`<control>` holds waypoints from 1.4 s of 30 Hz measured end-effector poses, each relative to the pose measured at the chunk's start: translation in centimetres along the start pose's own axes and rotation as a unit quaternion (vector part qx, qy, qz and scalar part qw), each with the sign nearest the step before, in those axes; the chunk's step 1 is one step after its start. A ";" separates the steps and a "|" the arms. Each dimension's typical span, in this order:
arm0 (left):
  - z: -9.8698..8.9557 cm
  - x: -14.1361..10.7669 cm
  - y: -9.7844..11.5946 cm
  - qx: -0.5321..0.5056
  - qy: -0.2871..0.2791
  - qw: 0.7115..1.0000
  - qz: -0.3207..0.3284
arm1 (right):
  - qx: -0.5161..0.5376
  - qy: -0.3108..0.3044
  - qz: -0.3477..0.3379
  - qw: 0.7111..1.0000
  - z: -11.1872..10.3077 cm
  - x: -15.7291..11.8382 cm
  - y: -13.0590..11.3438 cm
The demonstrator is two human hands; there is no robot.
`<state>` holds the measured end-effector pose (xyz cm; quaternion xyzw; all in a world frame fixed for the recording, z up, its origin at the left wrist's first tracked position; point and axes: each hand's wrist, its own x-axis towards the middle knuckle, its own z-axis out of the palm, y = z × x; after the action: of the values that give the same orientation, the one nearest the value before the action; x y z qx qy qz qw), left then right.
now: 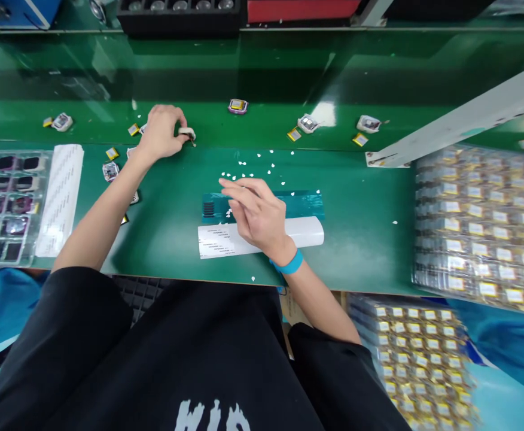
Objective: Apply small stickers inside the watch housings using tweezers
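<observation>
My left hand (161, 133) is closed at the back left of the green bench, its thumb and fingertips pinching a small white electronic case (186, 132). Part of another case peeks out behind that hand, beside a yellow battery (133, 129). Lower down, my right hand (261, 214) is open, fingers stretched out to the left with nothing visible in them. It hovers over or rests on a teal film strip (300, 205) and a white printed backing strip (219, 240); contact is unclear. Dark bars show at the film's left end. Tiny white pieces (271, 166) lie scattered around.
Several open cases with batteries (237, 106) line the back. A clear compartment tray (8, 206) and white printed strips (60, 200) are at left. Stacked clear trays of batteries (481, 224) stand right, below a slanting white post (463, 117). More trays (417, 359) sit lower.
</observation>
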<state>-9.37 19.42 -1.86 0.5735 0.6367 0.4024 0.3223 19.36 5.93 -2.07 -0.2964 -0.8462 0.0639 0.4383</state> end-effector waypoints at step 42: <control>4.9 -19.1 5.8 -0.211 -0.104 0.972 0.021 | 0.089 0.001 0.076 0.993 0.3 0.2 -0.9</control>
<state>0.16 1.28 -0.05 0.5445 0.4884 0.4726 0.4916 18.64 5.41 -1.77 -0.3193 -0.8119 0.1720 0.4574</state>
